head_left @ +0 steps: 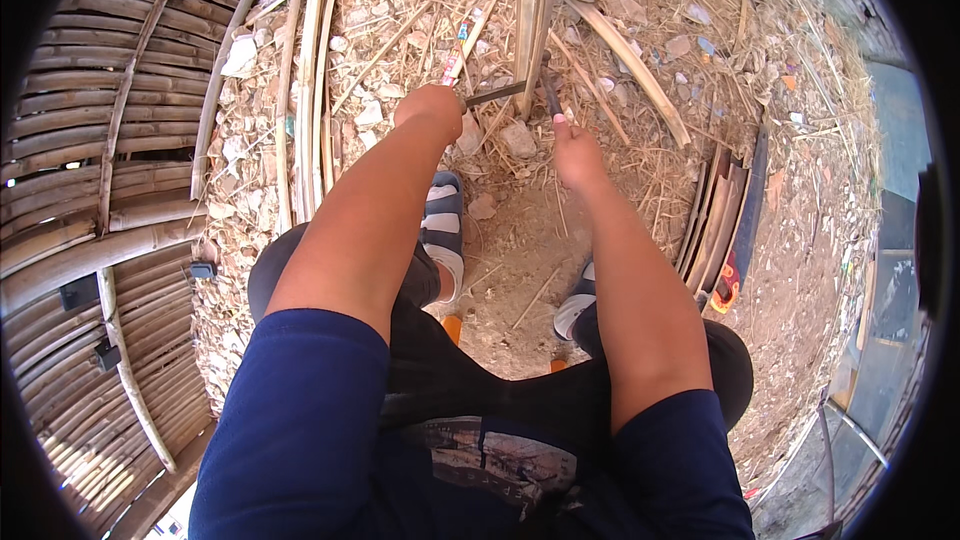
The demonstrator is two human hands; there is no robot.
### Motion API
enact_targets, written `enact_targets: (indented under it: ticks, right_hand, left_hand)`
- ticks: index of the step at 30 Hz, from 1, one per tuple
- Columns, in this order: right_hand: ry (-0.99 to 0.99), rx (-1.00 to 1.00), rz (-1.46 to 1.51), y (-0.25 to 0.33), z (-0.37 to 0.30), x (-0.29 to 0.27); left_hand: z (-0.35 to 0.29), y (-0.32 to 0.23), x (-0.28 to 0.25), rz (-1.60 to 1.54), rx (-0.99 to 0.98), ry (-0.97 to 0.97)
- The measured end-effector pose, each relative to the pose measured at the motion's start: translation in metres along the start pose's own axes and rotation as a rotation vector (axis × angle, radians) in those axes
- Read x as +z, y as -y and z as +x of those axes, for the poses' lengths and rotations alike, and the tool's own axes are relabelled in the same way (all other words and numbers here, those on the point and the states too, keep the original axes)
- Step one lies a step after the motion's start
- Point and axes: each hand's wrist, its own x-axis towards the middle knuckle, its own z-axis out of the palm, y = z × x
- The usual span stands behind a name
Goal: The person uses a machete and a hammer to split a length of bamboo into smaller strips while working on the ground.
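Observation:
My left hand [430, 112] is closed around the grip of a knife [495, 94], its grip hidden by the fingers. The dark blade points right and meets an upright split bamboo pole [530, 25] near the pole's lower end. Just right of the pole, my right hand [578, 153] is closed on the handle of a slim dark hammer [550, 92]. Its small head is beside the bamboo, close to the blade's tip; whether they touch I cannot tell. My thumb lies along the hammer handle.
Long bamboo strips [312, 90] lie on the left, a curved strip [640, 70] at far right. Several split bamboo pieces [712, 225] rest beside a handsaw with a red-orange handle [727, 285]. A slatted bamboo wall [110, 130] bounds the left. Stones and straw litter the ground.

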Motion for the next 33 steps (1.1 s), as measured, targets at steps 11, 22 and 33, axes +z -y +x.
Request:
enact_targets:
  ticks: [11,22,33]
  right_hand:
    - [-0.378,-0.150,0.365,0.030,-0.002,-0.034]
    - [-0.312,0.046,0.368,-0.019,0.032,-0.019]
    - [0.048,-0.032,-0.053,-0.016,0.001,0.011]
  left_hand:
    - [0.001,0.007,-0.002,-0.041,-0.027,0.009]
    - [0.006,-0.003,-0.002,-0.011,-0.013,0.002]
    - [0.006,-0.001,0.000,-0.057,-0.041,0.001]
